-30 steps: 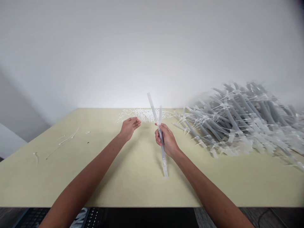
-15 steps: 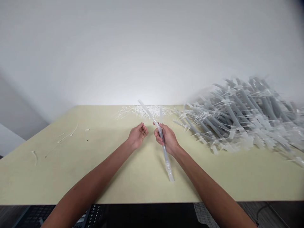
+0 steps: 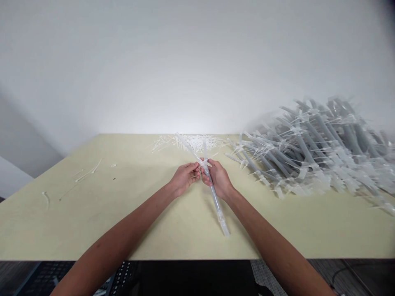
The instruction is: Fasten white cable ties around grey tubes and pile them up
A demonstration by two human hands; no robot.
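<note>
My right hand (image 3: pixel 218 177) is wrapped round a clear plastic tube assembly (image 3: pixel 215 200), gripping it just below a forked joint. From the joint, one longer clear branch slants up to the left and a shorter one points up. The lower end, with a wider clear fitting, slants down toward the table's front. My left hand (image 3: pixel 185 177) is closed in a pinch right at the joint, its fingertips meeting the right hand's. Whatever is between those fingertips is too small and covered to make out. Behind the hands lies a heap of white cable ties (image 3: pixel 199 142).
A large pile of similar clear tube assemblies (image 3: pixel 302 152), with white ties on them, fills the table's right side. On the left lie several loose cable ties (image 3: pixel 89 172) and a curved white piece (image 3: pixel 46 200). A wall rises behind the table (image 3: pixel 123 222).
My left hand has moved right, from beside the tube assembly to its joint, and now meets the right hand. The right hand keeps its hold, with the tube turned slightly.
</note>
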